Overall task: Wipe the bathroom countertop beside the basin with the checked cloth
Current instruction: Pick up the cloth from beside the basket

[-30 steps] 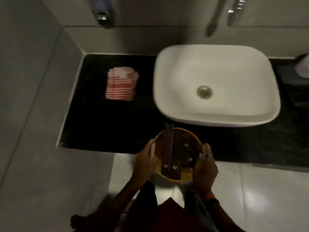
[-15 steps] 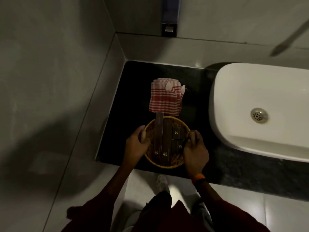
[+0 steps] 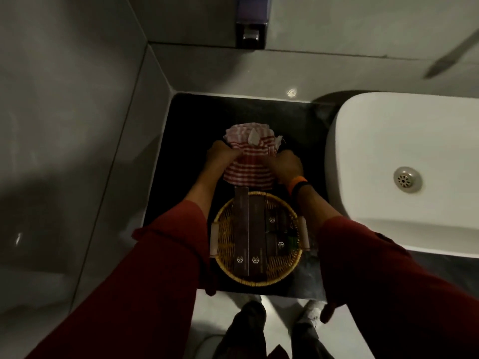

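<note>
The cloth [image 3: 247, 158], red-and-white checked and bunched, lies on the dark tabletop [image 3: 186, 141] left of the basin [image 3: 375, 164], toward the back wall. A small white tag shows near the top of the cloth.

The left hand [image 3: 221, 158] grips the cloth's left edge; the right hand [image 3: 286, 165] grips its right edge. The fingers of both hands are curled closed into the fabric, with the cloth gathered narrow between them. Whether the cloth is lifted clear or touching the tabletop cannot be told in this dim view. An orange-and-black band [image 3: 298, 186] sits on the right wrist. Both forearms wear red sleeves [image 3: 166, 255], pushed back from the wrists.

A round wicker basket [image 3: 225, 244] with a handle on each side stands on the tabletop just in front of the cloth, between the forearms, at the tabletop's near edge. It holds several dark boxes [image 3: 248, 229] with small pale logos; the longest box overhangs the basket's far rim and reaches to the cloth's near edge.

The basin is white, with a metal drain [image 3: 407, 179], and stands just right of the right forearm. A dispenser [image 3: 251, 22] is mounted on the grey tiled wall above the tabletop. The floor [image 3: 233, 307] and the person's shoes show below the tabletop's edge.
</note>
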